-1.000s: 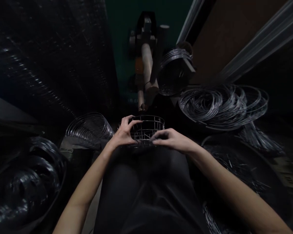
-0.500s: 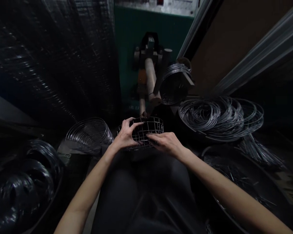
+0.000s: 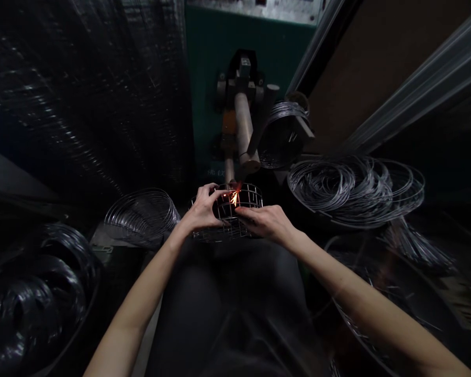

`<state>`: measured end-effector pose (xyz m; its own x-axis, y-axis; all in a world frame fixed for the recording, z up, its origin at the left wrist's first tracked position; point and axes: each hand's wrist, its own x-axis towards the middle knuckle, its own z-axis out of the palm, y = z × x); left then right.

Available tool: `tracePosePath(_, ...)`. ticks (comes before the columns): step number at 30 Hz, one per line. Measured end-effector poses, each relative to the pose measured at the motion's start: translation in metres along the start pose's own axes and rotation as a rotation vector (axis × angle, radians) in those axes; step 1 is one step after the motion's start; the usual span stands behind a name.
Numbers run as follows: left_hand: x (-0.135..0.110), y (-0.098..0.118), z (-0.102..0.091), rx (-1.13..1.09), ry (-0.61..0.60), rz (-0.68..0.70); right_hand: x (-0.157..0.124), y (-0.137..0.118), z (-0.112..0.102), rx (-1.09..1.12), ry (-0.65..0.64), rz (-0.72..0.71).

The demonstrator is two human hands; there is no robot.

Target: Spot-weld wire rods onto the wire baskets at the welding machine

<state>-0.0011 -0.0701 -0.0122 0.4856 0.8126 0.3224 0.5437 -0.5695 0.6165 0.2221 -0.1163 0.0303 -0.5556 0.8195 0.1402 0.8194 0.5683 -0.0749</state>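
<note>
A round wire basket (image 3: 251, 195) of thin metal rods sits above my lap, at the front of a spot welder (image 3: 246, 128). My left hand (image 3: 204, 208) grips its left side, thumb and fingers curved around the wires. From the right, my right hand (image 3: 265, 221) pinches the near wires with fingers pressed together. Bright orange sparks (image 3: 234, 197) burst between my hands, at the basket's upper wires by the welder's lower electrode arm (image 3: 230, 168). The exact contact point is hidden by the glare.
Coiled wire rings (image 3: 143, 214) stand to the left, with more coils (image 3: 35, 309) in a dark tub. To the right, a tray holds wire rings (image 3: 353, 188); below it a dark basin (image 3: 400, 288) contains short wire rods. Another ring bundle (image 3: 286, 112) hangs beside the welder.
Sparks have appeared at the basket. The basket and both hands have risen slightly toward the welder, and my grip on the wires looks much the same.
</note>
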Motion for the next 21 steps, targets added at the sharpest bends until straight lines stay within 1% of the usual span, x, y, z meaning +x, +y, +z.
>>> tracePosePath(5,0.002,0.001,-0.004,-0.032,-0.022,-0.031,0.0,-0.003,-0.006,0.02,-0.026,0.037)
tracePosePath(8,0.009,-0.004,-0.006,-0.046,-0.021,-0.051,0.006,0.0,-0.005,0.031,0.01,0.061)
tracePosePath(12,0.025,-0.013,-0.009,-0.047,-0.019,-0.078,0.016,0.005,0.001,0.073,0.074,0.12)
tracePosePath(14,0.03,-0.017,-0.009,-0.027,-0.004,-0.045,0.017,0.005,0.004,0.098,0.123,0.148)
tracePosePath(17,0.032,-0.02,-0.008,-0.014,0.009,-0.004,0.012,0.006,0.01,0.149,0.255,0.197)
tracePosePath(19,0.034,-0.022,-0.007,-0.027,0.011,-0.031,0.012,0.01,0.013,0.19,0.325,0.237)
tracePosePath(21,0.039,-0.027,-0.006,-0.037,0.019,-0.073,0.019,0.018,0.017,0.239,0.366,0.275)
